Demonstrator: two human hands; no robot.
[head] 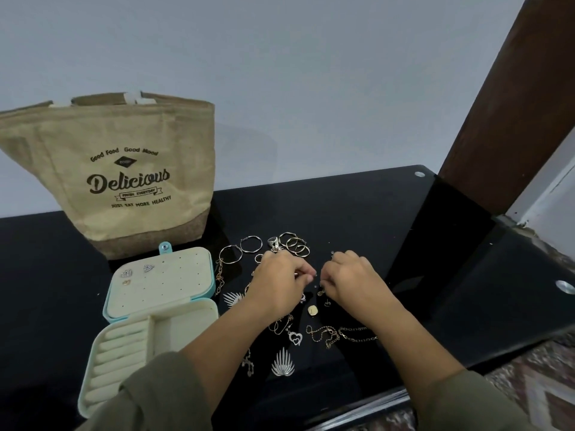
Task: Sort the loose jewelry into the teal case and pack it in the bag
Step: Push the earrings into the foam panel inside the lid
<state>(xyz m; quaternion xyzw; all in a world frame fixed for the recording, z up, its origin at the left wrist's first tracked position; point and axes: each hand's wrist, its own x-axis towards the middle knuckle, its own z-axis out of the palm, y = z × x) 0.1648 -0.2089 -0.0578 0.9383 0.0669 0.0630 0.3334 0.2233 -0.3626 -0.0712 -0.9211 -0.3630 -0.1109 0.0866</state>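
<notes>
On the black table (373,219), amid the loose jewelry (295,336) | left hand (277,281) and right hand (351,276) are curling fingertips together, seemingly pinching a tiny piece (315,276) | sorting is underway; teal case (212,275) is lying open before the bag (124,169) | next: seating it is likely calling for fine aim.

too small to make out: anything pinched between the curled fingers (306,272) of the left hand (280,281) and the right hand (354,279). hidden under the left hand and forearm: part of the loose jewelry (295,336), a chain (281,325) only half in sight. near corner of the teal case (174,284) covered by the left sleeve (149,393). both sleeves cut off at the bottom edge. bag (124,169) clipped at the left edge, inside hidden behind its front wall. tiny specks (332,252) on the table (357,213), too small to name. patterned floor (529,384) blurred.
</notes>
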